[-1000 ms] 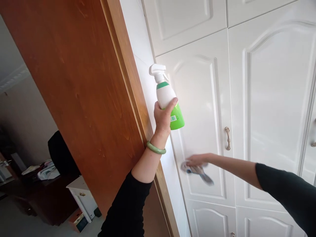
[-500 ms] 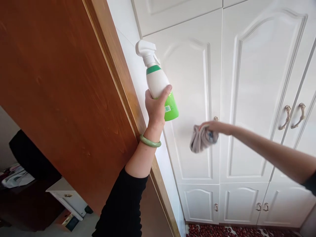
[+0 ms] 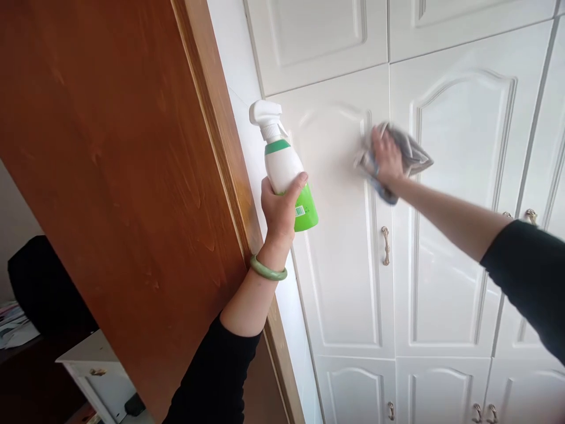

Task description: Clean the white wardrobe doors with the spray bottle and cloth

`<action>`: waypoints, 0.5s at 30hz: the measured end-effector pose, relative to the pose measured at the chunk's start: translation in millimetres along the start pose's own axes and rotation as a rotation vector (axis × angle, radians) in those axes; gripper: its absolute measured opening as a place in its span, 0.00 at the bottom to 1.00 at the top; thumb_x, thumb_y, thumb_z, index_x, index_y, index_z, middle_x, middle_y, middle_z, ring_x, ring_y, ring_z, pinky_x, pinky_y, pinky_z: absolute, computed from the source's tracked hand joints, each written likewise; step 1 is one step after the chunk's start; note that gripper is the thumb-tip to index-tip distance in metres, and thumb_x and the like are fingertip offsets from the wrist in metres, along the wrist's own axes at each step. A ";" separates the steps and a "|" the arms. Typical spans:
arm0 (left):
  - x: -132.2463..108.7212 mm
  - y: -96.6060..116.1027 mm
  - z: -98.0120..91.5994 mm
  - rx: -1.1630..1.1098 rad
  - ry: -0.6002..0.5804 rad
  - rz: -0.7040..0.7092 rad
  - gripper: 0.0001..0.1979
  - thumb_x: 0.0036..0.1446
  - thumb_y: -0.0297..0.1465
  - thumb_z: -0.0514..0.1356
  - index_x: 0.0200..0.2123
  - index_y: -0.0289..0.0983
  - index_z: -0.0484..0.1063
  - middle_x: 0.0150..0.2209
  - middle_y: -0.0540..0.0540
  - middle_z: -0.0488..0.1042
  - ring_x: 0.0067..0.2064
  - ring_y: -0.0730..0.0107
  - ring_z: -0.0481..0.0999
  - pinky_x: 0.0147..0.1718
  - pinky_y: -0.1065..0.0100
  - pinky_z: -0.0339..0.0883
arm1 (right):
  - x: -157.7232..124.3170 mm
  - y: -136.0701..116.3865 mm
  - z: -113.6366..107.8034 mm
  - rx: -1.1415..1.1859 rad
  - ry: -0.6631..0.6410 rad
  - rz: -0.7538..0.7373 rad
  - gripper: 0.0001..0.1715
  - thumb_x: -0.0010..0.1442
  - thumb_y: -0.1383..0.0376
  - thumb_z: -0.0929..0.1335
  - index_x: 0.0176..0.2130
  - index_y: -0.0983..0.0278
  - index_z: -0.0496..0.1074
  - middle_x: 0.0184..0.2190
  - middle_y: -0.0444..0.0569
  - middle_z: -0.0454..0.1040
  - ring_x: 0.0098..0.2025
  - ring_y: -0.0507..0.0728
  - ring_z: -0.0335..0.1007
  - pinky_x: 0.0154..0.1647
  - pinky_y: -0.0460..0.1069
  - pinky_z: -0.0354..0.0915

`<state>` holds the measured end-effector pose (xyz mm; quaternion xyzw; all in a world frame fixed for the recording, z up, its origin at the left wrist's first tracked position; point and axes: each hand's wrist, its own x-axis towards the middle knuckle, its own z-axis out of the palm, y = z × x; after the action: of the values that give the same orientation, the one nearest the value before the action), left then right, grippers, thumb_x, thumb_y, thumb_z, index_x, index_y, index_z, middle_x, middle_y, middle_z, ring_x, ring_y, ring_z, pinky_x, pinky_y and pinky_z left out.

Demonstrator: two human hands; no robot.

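Observation:
My left hand (image 3: 281, 207) is wrapped round a spray bottle (image 3: 283, 165) with a white trigger head, a green band and a bright green base. The bottle is held nearly upright, its head tilted a little left, in front of the wall edge. My right hand (image 3: 389, 154) is on a grey cloth (image 3: 412, 150), fingers over it, against the upper part of a white cupboard door (image 3: 344, 247). Hand and cloth are slightly smeared by motion. Below the cloth, the door's ornate metal handle (image 3: 385, 246) shows.
A brown wooden door (image 3: 115, 147) with its frame fills the left side, close to my left forearm. Further white cupboard doors (image 3: 463, 247) extend right, above and below. A small white cabinet (image 3: 95, 359) and a dark object (image 3: 44, 288) stand at lower left.
My right hand has moved up with the cloth, from beside the door handle to the door's upper part. The view has shifted upward; my left hand still grips the spray bottle.

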<state>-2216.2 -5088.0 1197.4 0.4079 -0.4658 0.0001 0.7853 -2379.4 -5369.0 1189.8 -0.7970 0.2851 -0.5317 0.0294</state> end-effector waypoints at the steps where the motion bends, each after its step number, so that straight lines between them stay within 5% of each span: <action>1: -1.5 1.6 -0.1 0.006 -0.002 -0.001 0.30 0.45 0.47 0.83 0.42 0.41 0.72 0.38 0.51 0.77 0.36 0.69 0.77 0.35 0.67 0.71 | -13.7 2.7 17.5 -0.056 -0.009 -0.002 0.50 0.73 0.47 0.67 0.80 0.69 0.53 0.83 0.71 0.37 0.84 0.78 0.35 0.83 0.75 0.41; 4: -5.6 6.3 -0.4 0.019 -0.011 -0.004 0.30 0.45 0.47 0.82 0.43 0.41 0.73 0.38 0.51 0.77 0.36 0.68 0.78 0.35 0.67 0.71 | -33.1 15.3 57.6 -0.114 -0.059 -0.003 0.49 0.73 0.45 0.66 0.82 0.59 0.52 0.85 0.60 0.35 0.84 0.79 0.40 0.83 0.74 0.47; 6: -7.8 8.5 -0.8 0.018 -0.009 -0.001 0.30 0.45 0.47 0.82 0.43 0.41 0.73 0.38 0.50 0.78 0.36 0.68 0.78 0.34 0.67 0.71 | -18.0 22.9 66.0 -0.080 0.002 -0.025 0.44 0.76 0.46 0.63 0.82 0.56 0.55 0.85 0.56 0.34 0.84 0.76 0.41 0.84 0.71 0.48; 11: -10.7 11.2 -3.6 0.006 0.025 0.021 0.28 0.47 0.45 0.82 0.44 0.41 0.75 0.40 0.50 0.79 0.38 0.68 0.79 0.36 0.67 0.73 | 82.5 20.7 41.9 0.032 0.254 -0.097 0.41 0.79 0.50 0.64 0.82 0.59 0.54 0.85 0.56 0.33 0.83 0.69 0.37 0.84 0.69 0.42; 15: -10.5 13.3 -6.1 -0.003 0.038 0.025 0.28 0.48 0.47 0.82 0.44 0.42 0.76 0.41 0.48 0.80 0.40 0.65 0.80 0.36 0.66 0.74 | 160.0 0.5 26.1 0.230 0.454 -0.045 0.47 0.79 0.46 0.66 0.80 0.69 0.51 0.84 0.60 0.29 0.82 0.68 0.22 0.83 0.72 0.25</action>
<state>-2222.7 -5071.2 1196.8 0.4009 -0.4559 0.0169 0.7945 -2313.5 -5453.8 1311.2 -0.6548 0.2043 -0.7263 0.0433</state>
